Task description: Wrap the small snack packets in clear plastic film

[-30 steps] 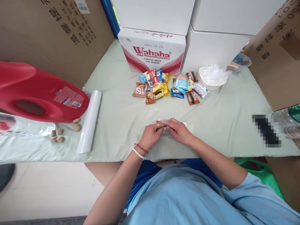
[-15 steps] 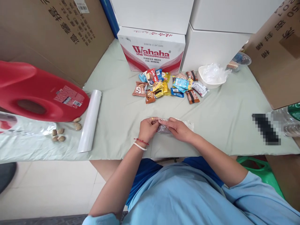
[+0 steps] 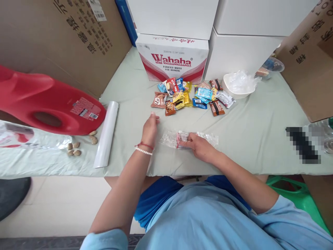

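Note:
A small packet [image 3: 180,139] with pink and whitish parts lies on the table, in crinkled clear plastic that spreads out on both sides. Over its right half is my right hand [image 3: 201,147], its fingers closed on the packet and pressing it to the cloth. My left hand [image 3: 150,126] is off to the left, away from the plastic, with loosely bent fingers and nothing visible in them. Ahead of it sit several wrapped snacks [image 3: 170,107] in a pile. A second group of snack packets [image 3: 204,93] lies to the right of that pile.
At the back stand a Wahaha water carton [image 3: 174,57] and white boxes [image 3: 244,52]. A white bowl [image 3: 231,91] holds clear plastic. To the left are a red jug [image 3: 65,107], a white roll [image 3: 107,135] and several nuts [image 3: 76,152]. Bottles [image 3: 318,133] are at far right.
My left hand has let go of the plastic wrapping and moved left and forward. The wrapping's left end now lies spread on the cloth. My right hand stays on the packet.

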The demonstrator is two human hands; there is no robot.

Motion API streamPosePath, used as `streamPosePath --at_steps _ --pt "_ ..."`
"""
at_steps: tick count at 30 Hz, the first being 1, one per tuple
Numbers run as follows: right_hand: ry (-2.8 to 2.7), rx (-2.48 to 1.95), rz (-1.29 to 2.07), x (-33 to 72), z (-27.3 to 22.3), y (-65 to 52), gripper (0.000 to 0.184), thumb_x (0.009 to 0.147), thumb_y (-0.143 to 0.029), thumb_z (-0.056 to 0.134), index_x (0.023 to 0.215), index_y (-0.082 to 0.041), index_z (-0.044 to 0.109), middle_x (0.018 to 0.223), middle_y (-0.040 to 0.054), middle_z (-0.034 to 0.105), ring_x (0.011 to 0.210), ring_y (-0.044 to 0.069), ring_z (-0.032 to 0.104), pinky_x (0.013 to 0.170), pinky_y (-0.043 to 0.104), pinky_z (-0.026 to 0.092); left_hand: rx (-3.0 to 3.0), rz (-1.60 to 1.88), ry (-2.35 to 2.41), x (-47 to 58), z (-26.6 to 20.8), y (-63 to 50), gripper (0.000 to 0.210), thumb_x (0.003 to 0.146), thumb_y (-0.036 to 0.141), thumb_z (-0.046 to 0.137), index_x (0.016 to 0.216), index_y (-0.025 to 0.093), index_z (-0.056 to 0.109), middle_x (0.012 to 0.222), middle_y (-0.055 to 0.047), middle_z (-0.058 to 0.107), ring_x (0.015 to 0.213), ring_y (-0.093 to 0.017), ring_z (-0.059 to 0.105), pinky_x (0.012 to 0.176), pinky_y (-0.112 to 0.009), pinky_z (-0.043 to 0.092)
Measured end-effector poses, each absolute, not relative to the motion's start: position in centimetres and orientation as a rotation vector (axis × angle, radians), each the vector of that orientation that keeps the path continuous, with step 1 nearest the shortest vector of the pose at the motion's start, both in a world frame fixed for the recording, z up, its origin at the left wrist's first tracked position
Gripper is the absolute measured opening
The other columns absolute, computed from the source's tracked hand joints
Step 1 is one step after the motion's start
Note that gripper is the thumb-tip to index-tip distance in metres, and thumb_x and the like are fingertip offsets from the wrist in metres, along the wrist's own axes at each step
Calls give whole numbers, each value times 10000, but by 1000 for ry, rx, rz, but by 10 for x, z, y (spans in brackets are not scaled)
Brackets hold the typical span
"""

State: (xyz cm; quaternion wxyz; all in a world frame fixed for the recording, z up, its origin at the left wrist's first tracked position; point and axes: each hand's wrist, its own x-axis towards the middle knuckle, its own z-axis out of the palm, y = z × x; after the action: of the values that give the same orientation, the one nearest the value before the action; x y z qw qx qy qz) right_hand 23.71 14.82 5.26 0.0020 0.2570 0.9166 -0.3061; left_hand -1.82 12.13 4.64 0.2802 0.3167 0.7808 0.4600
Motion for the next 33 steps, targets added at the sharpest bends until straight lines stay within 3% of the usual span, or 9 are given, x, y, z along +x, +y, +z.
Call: streamPosePath --at_steps 3,6,9,12,19,25,28,31,33 --pt "2900 831 -885 235 52 143 560 946 -19 463 1350 -309 721 1064 69 540 865 199 469 774 278 371 1023 955 2048 -10 54 141 720 898 802 487 1150 160 694 1087 -140 746 1054 -293 679 894 -360 488" --pt "2926 855 -885 235 51 140 529 992 -72 462 1389 -328 700 1066 71 550 847 202 466 771 287 373 1295 654 1942 -4 59 143 764 688 628 812 1276 161 671 1026 -103 759 951 -293 700 821 -340 491" --pt "2901 858 -923 234 52 141 493 997 -79 472 1350 -314 723 1078 75 558 863 206 480 786 293 381 1386 500 1826 -8 60 130 561 560 403 850 1068 190 740 811 -33 720 764 -247 659 691 -310 459" --pt "2849 879 -1008 235 53 143 505 985 -51 470 1335 -303 734 1098 76 558 895 207 498 805 292 389 1332 472 1742 -21 59 111 282 629 445 750 775 207 712 646 2 638 599 -186 566 577 -287 406" --pt "2922 795 -1025 241 59 140 437 1010 -146 553 1398 -275 705 1129 100 557 946 229 523 884 349 455 1098 819 1724 -5 70 84 334 655 504 753 669 201 612 567 35 572 532 -126 487 540 -252 366" --pt "2937 866 -1019 247 60 126 520 894 -199 743 1409 -218 676 1236 143 576 1090 294 554 1056 521 484 1013 979 1668 63 74 87 358 883 518 616 985 182 686 735 -19 685 700 -201 654 697 -327 528" --pt "2957 721 -1220 263 64 128 578 883 -255 766 1448 -212 647 1356 171 575 1250 327 553 1147 543 456 1316 939 1729 77 69 82 407 1006 465 461 966 186 755 917 -82 699 941 -239 685 894 -384 560" --pt "2959 652 -1493 289 72 139 361 1006 -375 640 1329 -236 724 1348 132 649 1272 279 607 1147 459 482 1745 846 1785 86 58 71 368 1008 321 458 1123 175 776 1117 -132 648 1081 -263 640 1014 -439 544" --pt "3029 1048 -1464 304 73 148 345 1079 -403 504 1262 -239 746 1287 118 693 1228 259 637 1119 436 494 1956 748 1864 93 50 62 385 1000 249 473 1285 153 715 1197 -156 630 1094 -279 622 1031 -472 541"
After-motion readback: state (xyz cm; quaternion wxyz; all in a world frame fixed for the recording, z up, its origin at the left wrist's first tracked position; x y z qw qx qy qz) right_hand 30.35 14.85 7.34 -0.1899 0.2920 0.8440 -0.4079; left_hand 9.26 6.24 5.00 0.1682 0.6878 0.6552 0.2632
